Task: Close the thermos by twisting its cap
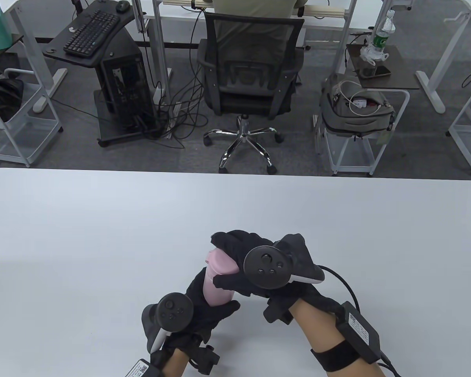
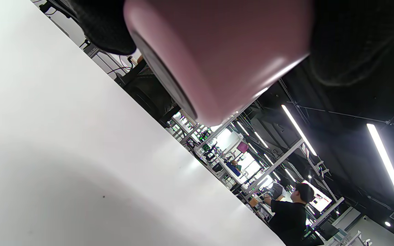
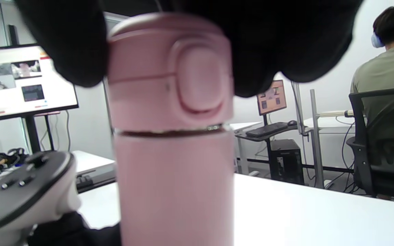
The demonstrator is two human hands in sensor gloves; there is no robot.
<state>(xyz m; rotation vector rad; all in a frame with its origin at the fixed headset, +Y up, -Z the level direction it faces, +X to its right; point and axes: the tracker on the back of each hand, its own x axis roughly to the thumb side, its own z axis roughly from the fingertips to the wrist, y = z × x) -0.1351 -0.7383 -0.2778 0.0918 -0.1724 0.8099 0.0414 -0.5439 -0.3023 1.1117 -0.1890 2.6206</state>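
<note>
A pink thermos (image 1: 216,288) is held above the white table (image 1: 102,235), near its front edge. My left hand (image 1: 204,306) grips its body from below; the bottom of the thermos (image 2: 217,51) fills the top of the left wrist view. My right hand (image 1: 239,263) grips the pink cap (image 1: 221,264) from above. In the right wrist view the cap (image 3: 169,78) sits on the body (image 3: 176,191) with a thin dark gap and a sliver of metal showing at the seam. My right fingers (image 3: 279,44) wrap the cap's top.
The table's far edge (image 1: 235,174) lies well beyond the hands. Past it stand an office chair (image 1: 247,78) with a seated person, a keyboard stand (image 1: 90,35) and wire carts (image 1: 357,129).
</note>
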